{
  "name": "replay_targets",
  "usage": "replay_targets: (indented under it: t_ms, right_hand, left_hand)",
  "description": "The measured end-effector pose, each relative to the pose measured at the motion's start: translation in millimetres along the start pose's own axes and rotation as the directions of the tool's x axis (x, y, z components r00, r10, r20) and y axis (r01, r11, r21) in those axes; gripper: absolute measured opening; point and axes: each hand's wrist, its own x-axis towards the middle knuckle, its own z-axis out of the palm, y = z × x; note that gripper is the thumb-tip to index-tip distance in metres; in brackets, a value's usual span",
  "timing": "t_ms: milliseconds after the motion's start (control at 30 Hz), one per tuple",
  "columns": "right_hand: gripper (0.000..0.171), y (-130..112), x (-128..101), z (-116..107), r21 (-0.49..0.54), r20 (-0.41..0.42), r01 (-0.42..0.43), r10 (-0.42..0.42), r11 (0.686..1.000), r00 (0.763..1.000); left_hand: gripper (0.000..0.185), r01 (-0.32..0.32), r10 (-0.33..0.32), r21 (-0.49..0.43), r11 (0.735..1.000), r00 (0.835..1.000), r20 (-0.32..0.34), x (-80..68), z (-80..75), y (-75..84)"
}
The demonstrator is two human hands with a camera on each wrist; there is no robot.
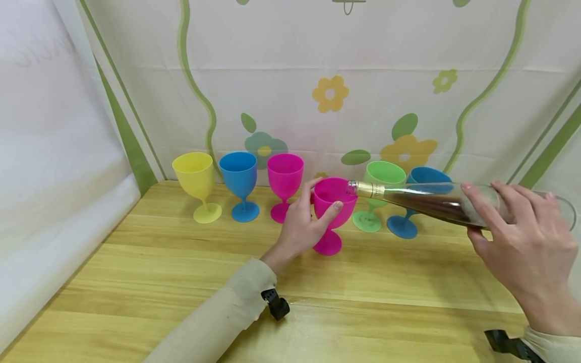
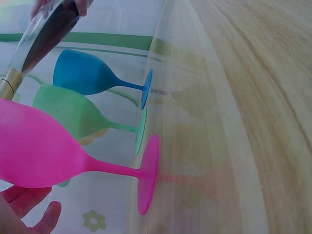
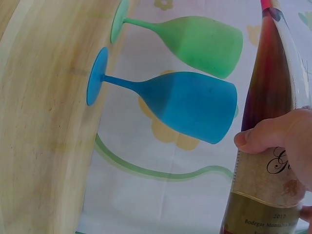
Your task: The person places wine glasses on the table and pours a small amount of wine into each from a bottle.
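My left hand [image 1: 297, 224] holds a pink goblet [image 1: 346, 205] by its bowl, thumb on the near side and fingers round the far left. The goblet stands upright, its round foot [image 2: 147, 175] at the tabletop. With my right hand [image 1: 528, 237] I grip a clear glass wine bottle [image 1: 422, 201] around its labelled body, the thumb lying across the label [image 3: 273, 178]. The bottle tilts almost level, neck pointing left and mouth right at the goblet's rim. Dark reddish liquid lies along its lower side. What is inside the goblet is hidden.
Left of the held goblet stand a yellow goblet [image 1: 194, 176], a blue goblet [image 1: 238, 176] and another pink goblet [image 1: 285, 176]. Behind the bottle are a green goblet [image 1: 383, 174] and a second blue goblet [image 1: 403, 227]. A flowered curtain [image 1: 272, 101] backs the wooden table [image 1: 181, 282].
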Motion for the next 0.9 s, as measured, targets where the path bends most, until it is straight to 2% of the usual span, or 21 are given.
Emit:
replay_targets:
  t_ms: [467, 600, 900]
  right_hand:
    - [0.076, -5.2, 5.2, -3.1, -0.001, -0.012, -0.01, 0.01, 1.0, 1.0]
    - [0.074, -7.8, 6.4, -2.6, -0.001, -0.038, -0.019, 0.019, 1.0, 0.999]
    - [0.073, -3.3, 1.9, 0.1, -0.002, -0.044, -0.013, 0.013, 1.0, 0.999]
  left_hand:
    - [0.075, 0.003, -0.003, 0.002, 1.0, 1.0, 0.002, -0.3, -0.1, 0.9]
    - [0.074, 0.001, -0.001, 0.001, 1.0, 1.0, 0.003, -0.6, 0.0, 1.2]
    - [0.074, 0.012, -0.012, 0.009, 1.0, 1.0, 0.004, -1.2, 0.0, 0.9]
